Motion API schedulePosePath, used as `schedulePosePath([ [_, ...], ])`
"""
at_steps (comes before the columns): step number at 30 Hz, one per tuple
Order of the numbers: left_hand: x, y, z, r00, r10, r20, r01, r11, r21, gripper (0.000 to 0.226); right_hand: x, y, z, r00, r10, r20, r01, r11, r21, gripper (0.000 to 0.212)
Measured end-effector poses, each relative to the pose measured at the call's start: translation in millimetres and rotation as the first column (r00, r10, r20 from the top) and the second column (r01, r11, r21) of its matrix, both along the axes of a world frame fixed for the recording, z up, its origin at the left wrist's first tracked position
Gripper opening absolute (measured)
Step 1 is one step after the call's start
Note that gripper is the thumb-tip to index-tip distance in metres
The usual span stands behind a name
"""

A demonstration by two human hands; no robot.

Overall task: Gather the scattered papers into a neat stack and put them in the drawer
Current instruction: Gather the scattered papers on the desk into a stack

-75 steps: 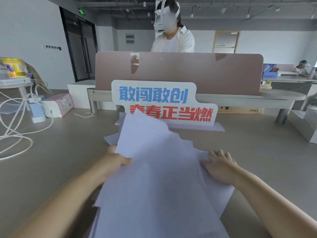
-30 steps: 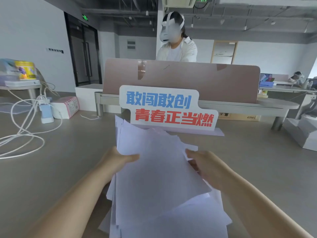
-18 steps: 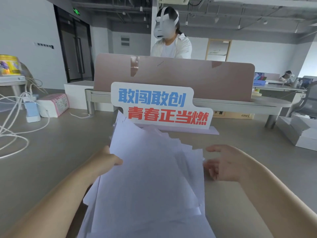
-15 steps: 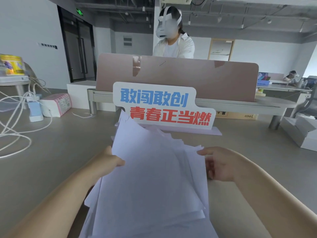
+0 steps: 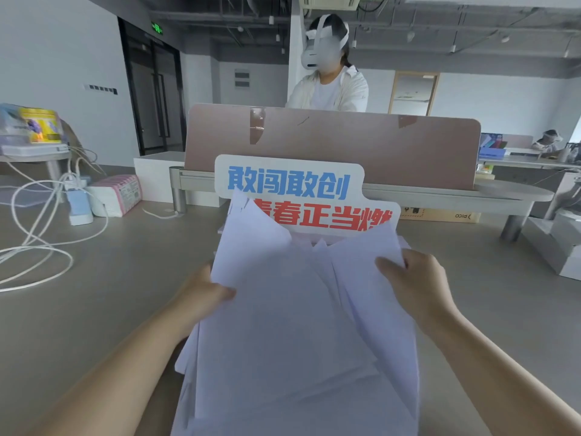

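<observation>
A loose bundle of white papers (image 5: 292,335) is held up in front of me over the grey desk (image 5: 103,297), its sheets skewed and fanned at the top. My left hand (image 5: 204,294) pinches the bundle's left edge, thumb on top. My right hand (image 5: 415,284) grips the right edge near the upper corner, fingers curled over the sheets. The top corners of the papers cover the lower part of a sign. No drawer is in view.
A white sign with blue and red characters (image 5: 301,196) stands just behind the papers, before a pink desk divider (image 5: 330,143). A person with a headset (image 5: 327,73) stands beyond it. White cables (image 5: 34,247), a blue charger (image 5: 78,206) and a tissue pack (image 5: 116,195) lie at left.
My right hand, which had been off the papers with fingers apart, has closed on the bundle's right edge. The bundle is lifted higher and now covers part of the sign.
</observation>
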State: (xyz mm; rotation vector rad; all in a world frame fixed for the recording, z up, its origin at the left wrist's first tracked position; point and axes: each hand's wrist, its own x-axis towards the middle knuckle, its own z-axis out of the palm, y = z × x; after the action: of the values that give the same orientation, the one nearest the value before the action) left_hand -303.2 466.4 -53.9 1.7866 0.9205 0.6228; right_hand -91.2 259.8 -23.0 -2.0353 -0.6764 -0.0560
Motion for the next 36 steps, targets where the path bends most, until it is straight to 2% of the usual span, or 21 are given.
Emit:
schedulePosePath([
  [2,-2,-4,1,1.000,-0.023,0.014,0.023,1.000,0.011,0.041,-24,10,11,0.988,0.140,0.065,-0.130,0.981,-0.143,0.011],
  [3,-3,-6,2,0.999,-0.030,0.027,0.030,0.999,0.016,0.045,-35,15,15,0.973,0.226,0.048,-0.211,0.953,-0.217,0.015],
  [4,-4,-7,2,0.999,-0.035,0.039,0.034,0.999,0.018,0.046,-44,19,18,0.950,0.309,0.053,-0.284,0.919,-0.272,0.035],
  [5,-6,-6,1,0.998,-0.036,0.046,0.036,0.999,0.017,0.045,-51,21,23,0.933,0.349,0.082,-0.309,0.899,-0.311,0.047],
  [6,-9,-6,1,0.998,-0.040,0.049,0.039,0.999,0.012,0.043,-59,20,32,0.924,0.337,0.180,-0.268,0.908,-0.323,0.046],
  [8,-13,-6,1,0.998,-0.047,0.046,0.047,0.999,-0.012,0.036,-69,9,65,0.863,0.196,0.466,-0.114,0.973,-0.199,0.030],
  [10,-17,-7,3,0.999,-0.033,0.033,0.035,0.999,-0.040,0.026,-73,-5,104,0.793,0.040,0.608,-0.070,0.997,0.025,0.026],
  [11,-18,-6,3,0.999,-0.022,0.034,0.024,0.998,-0.055,0.021,-70,-10,120,0.828,-0.020,0.561,-0.081,0.985,0.155,0.026],
  [13,-19,-4,1,1.000,0.016,0.008,-0.015,0.997,-0.082,0.017,-58,-20,148,0.933,-0.027,0.360,-0.124,0.912,0.391,0.025],
  [15,-17,0,0,0.999,0.031,0.007,-0.030,0.994,-0.102,0.015,-36,-23,157,0.981,-0.030,0.190,-0.062,0.885,0.461,0.020],
  [18,-15,4,-4,0.999,0.040,-0.006,-0.040,0.993,-0.110,0.026,-15,-11,133,0.998,0.004,0.066,-0.023,0.958,0.287,0.007],
  [19,-15,5,-5,1.000,0.032,-0.002,-0.032,0.993,-0.110,0.028,-11,-1,114,0.999,0.031,0.011,-0.033,0.973,0.228,0.013],
  [20,-16,6,-6,1.000,0.016,0.007,-0.015,0.993,-0.116,0.026,-6,8,92,0.994,0.068,-0.085,-0.050,0.979,0.196,0.019],
  [22,-16,10,-10,1.000,0.000,0.022,0.003,0.991,-0.133,0.022,3,24,43,0.933,0.027,-0.359,0.025,0.990,0.138,0.021],
  [24,-15,14,-13,1.000,0.018,0.007,-0.017,0.988,-0.150,0.027,12,35,5,0.868,-0.029,-0.496,0.067,0.996,0.058,0.018],
  [26,-13,20,-16,0.999,0.050,-0.020,-0.052,0.988,-0.148,0.039,9,40,-15,0.887,-0.022,-0.460,0.001,0.999,-0.045,0.017],
  [27,-12,23,-17,0.999,0.045,-0.019,-0.047,0.987,-0.153,0.037,6,44,-17,0.910,-0.001,-0.414,-0.023,0.998,-0.054,0.019],
  [29,-12,24,-16,1.000,0.014,-0.009,-0.015,0.987,-0.158,0.021,3,54,-8,0.922,0.144,-0.360,-0.142,0.989,0.033,0.023],
  [31,-8,30,-16,1.000,0.012,0.003,-0.011,0.986,-0.165,0.018,5,66,10,0.900,0.285,-0.329,-0.259,0.958,0.120,0.018],
  [34,-7,36,-17,0.998,0.064,0.002,-0.063,0.985,-0.158,0.018,18,81,19,0.867,0.333,-0.371,-0.259,0.937,0.236,0.020],
  [36,-9,30,-15,0.996,0.081,0.025,-0.077,0.990,-0.120,0.018,23,88,7,0.885,0.324,-0.335,-0.241,0.934,0.265,0.019],
])
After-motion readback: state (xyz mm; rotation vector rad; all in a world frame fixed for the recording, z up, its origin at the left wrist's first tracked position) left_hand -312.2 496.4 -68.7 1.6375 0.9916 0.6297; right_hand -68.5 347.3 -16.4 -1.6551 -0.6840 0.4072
